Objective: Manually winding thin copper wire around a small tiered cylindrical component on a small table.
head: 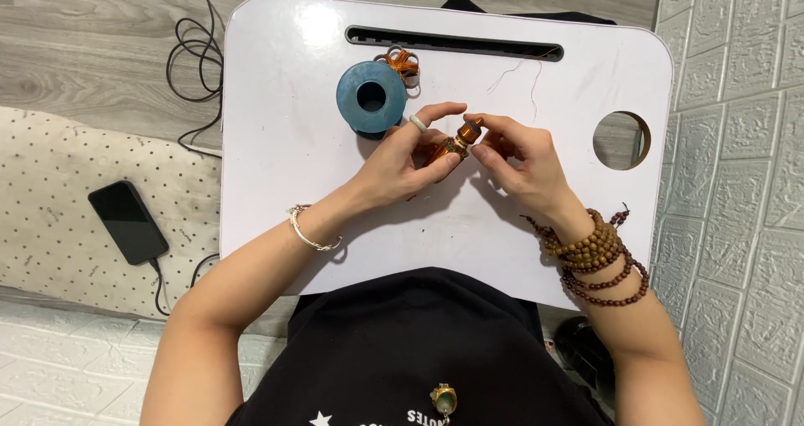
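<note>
Both hands (402,162) (519,162) pinch small amber bottle (456,145)

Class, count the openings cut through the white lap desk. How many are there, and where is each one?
2. A long narrow slot runs along the far edge of the lap desk, and a round hole sits near its right edge. The hands may hide others.
</note>
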